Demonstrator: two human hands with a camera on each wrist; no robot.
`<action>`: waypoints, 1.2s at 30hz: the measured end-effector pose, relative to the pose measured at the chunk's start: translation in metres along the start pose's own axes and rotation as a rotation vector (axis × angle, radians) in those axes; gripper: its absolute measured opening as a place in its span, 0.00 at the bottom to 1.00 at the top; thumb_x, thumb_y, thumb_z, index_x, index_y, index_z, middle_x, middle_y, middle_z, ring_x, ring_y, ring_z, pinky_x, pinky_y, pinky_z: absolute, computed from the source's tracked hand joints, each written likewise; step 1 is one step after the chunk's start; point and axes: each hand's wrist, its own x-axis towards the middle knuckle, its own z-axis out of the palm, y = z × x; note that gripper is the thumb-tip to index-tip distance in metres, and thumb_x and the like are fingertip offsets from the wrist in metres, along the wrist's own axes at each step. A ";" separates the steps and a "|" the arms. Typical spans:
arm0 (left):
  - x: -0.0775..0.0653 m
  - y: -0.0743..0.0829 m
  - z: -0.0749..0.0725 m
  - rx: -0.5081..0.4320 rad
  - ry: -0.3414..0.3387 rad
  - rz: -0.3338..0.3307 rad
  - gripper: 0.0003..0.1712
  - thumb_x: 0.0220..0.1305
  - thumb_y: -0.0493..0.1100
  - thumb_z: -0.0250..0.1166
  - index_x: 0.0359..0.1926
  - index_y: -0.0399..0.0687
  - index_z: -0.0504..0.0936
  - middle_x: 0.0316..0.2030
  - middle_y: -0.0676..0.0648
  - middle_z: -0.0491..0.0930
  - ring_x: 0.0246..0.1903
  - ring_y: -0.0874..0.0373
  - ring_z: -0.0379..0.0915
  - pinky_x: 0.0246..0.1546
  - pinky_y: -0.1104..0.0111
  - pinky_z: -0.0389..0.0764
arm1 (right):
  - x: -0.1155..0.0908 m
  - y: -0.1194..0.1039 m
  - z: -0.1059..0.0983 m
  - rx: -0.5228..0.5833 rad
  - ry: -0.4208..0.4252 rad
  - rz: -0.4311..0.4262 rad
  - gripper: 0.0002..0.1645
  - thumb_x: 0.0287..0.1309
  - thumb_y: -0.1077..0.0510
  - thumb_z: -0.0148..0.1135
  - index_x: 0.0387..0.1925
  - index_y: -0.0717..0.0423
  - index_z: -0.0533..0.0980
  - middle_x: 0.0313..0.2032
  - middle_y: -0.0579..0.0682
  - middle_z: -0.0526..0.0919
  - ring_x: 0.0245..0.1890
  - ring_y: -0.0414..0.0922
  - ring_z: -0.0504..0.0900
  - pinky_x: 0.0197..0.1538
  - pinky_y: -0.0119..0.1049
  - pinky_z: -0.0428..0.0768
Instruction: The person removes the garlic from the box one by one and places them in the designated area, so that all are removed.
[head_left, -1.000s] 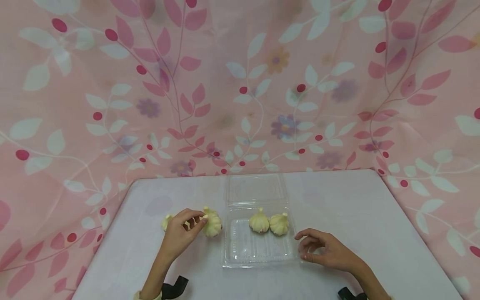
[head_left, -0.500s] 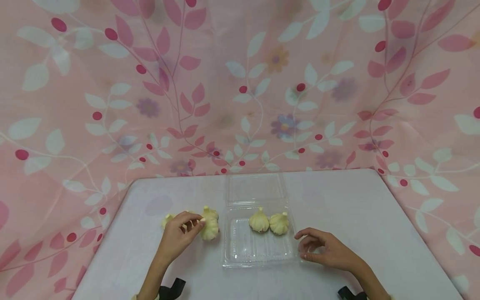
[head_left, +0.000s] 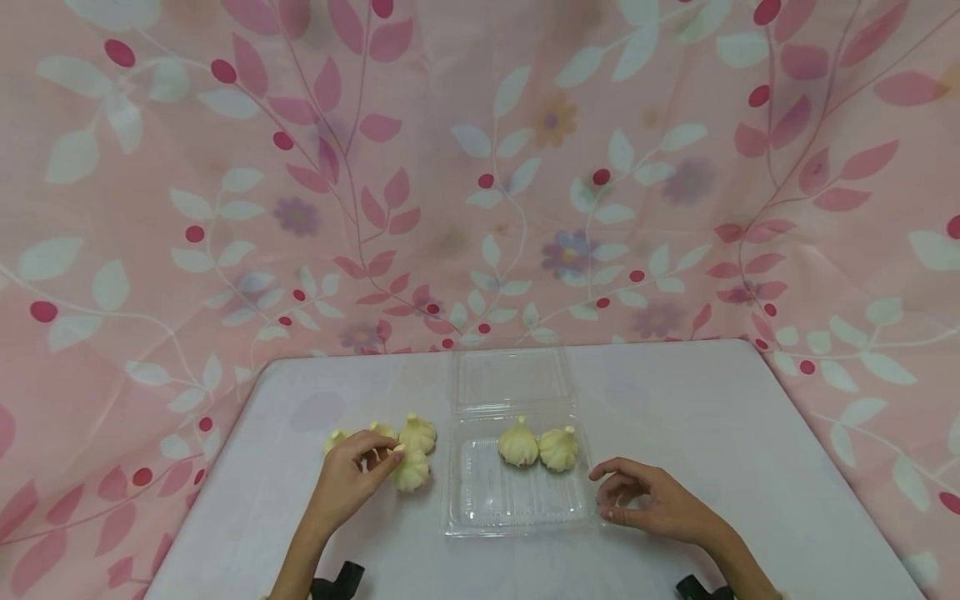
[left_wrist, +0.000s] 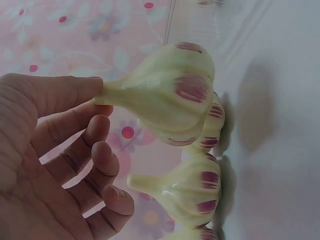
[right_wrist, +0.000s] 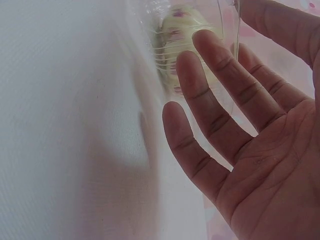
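Observation:
My left hand (head_left: 351, 475) pinches a pale garlic bulb (left_wrist: 167, 95) by its stem between thumb and forefinger. In the left wrist view this bulb hangs sideways above the table, its shadow apart from it, and its base has purple streaks. Behind it sits another garlic bulb (head_left: 417, 433), with more bulbs partly hidden by the hand. A clear plastic box (head_left: 487, 500) lies with its lid (head_left: 510, 379) folded back, two garlic bulbs (head_left: 518, 443) side by side inside. My right hand (head_left: 648, 500) rests beside the box's right edge, fingers loosely bent; whether it touches the edge I cannot tell.
All this is on a white table (head_left: 675, 400), with a pink floral cloth (head_left: 480, 167) hanging behind it. A black wrist mount (head_left: 337, 582) sits on the left wrist, and another black mount (head_left: 703, 587) on the right.
My left hand has moved left and nearer to me with the garlic bulb, uncovering more of the one behind. The box and my right hand stay where they were.

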 end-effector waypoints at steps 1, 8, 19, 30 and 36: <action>0.000 0.000 0.000 0.004 -0.004 -0.004 0.10 0.52 0.36 0.77 0.33 0.52 0.85 0.26 0.61 0.75 0.22 0.65 0.69 0.22 0.72 0.71 | 0.000 0.000 0.000 -0.003 0.002 0.003 0.25 0.60 0.58 0.70 0.56 0.59 0.73 0.38 0.52 0.85 0.37 0.46 0.84 0.41 0.39 0.81; -0.004 -0.004 -0.002 0.025 -0.026 -0.067 0.09 0.52 0.38 0.77 0.33 0.53 0.85 0.25 0.60 0.75 0.23 0.64 0.70 0.23 0.71 0.72 | 0.000 0.001 0.000 -0.011 0.004 0.005 0.25 0.60 0.57 0.70 0.56 0.59 0.73 0.38 0.52 0.85 0.37 0.45 0.84 0.41 0.39 0.81; -0.005 -0.009 -0.002 0.052 -0.027 -0.078 0.10 0.51 0.37 0.77 0.33 0.53 0.85 0.25 0.60 0.74 0.22 0.65 0.69 0.23 0.71 0.72 | 0.000 0.002 0.001 -0.008 0.005 0.003 0.25 0.60 0.58 0.69 0.56 0.59 0.73 0.38 0.51 0.86 0.37 0.45 0.84 0.41 0.38 0.81; -0.007 -0.016 0.002 0.064 -0.038 -0.113 0.10 0.51 0.37 0.77 0.32 0.53 0.85 0.25 0.60 0.74 0.23 0.64 0.69 0.23 0.71 0.72 | -0.001 0.002 0.001 -0.006 0.004 -0.001 0.25 0.60 0.58 0.69 0.56 0.60 0.73 0.38 0.52 0.86 0.36 0.46 0.84 0.41 0.39 0.81; -0.007 -0.018 0.004 0.069 -0.044 -0.104 0.09 0.51 0.37 0.78 0.32 0.51 0.86 0.25 0.61 0.75 0.23 0.65 0.70 0.23 0.71 0.73 | -0.001 0.001 0.001 -0.009 0.002 -0.007 0.25 0.60 0.59 0.69 0.56 0.60 0.73 0.37 0.52 0.86 0.36 0.45 0.84 0.40 0.39 0.81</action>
